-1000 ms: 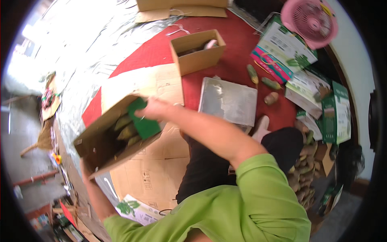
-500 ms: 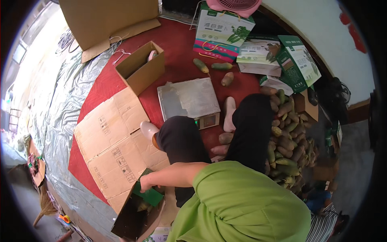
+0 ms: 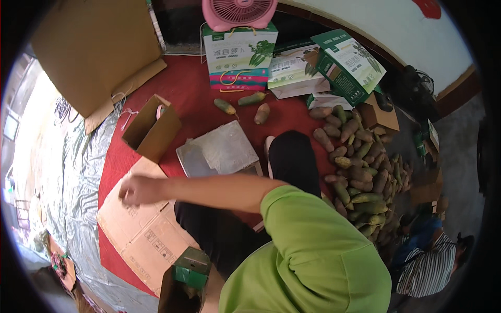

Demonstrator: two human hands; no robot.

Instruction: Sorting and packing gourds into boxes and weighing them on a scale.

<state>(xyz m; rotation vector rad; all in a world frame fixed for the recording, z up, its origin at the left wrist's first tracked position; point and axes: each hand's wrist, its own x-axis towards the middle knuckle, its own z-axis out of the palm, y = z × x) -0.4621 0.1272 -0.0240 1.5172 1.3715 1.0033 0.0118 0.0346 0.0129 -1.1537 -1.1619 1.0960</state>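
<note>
My right arm reaches across to the left, and my right hand [image 3: 140, 191] hovers over a flattened cardboard sheet [image 3: 156, 237]. Motion blurs the fingers, which look curled; whether they hold anything cannot be made out. Below that hand, beside my left leg, stands an open carton [image 3: 166, 289] with a shiny green part [image 3: 189, 277] near its top. Its dark inside is hard to read. My left hand is out of view. In front of my legs lies a grey, worn metal-topped box [image 3: 222, 148]. A large heap of reddish and green radishes [image 3: 360, 175] lies at my right.
Beyond the grey box are several loose radishes [image 3: 262, 113]. An open brown box [image 3: 151, 128] stands at the left. Printed cartons [image 3: 240, 49] line the back, with a pink fan [image 3: 240, 13] on top. Another person in a striped shirt [image 3: 428, 266] is at lower right.
My right hand has left the carton and swung forward over the cardboard sheet. The view has turned, so the scene sits differently and the person at right shows more.
</note>
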